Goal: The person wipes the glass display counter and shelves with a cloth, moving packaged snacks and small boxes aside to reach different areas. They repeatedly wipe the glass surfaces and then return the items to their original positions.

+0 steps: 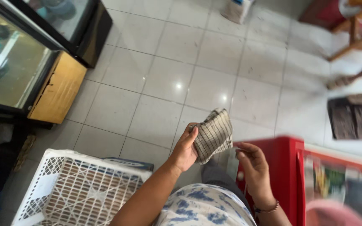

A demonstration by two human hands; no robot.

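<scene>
Both forearms are bare, without sleeves; the right hand (252,161) has a thin beaded bracelet (267,208) at its wrist; the shirt (202,207) is pale with blue blotches, perhaps flowers; grey trousers (218,175) show beneath.

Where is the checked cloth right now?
In the head view, the folded beige checked cloth is near the middle, gripped in the left hand, above the tiled floor, beside the right hand.

A beige, dark-checked cloth (213,134), a white lattice crate (76,188), a red cabinet (283,167), pale grey floor tiles (214,54).
</scene>
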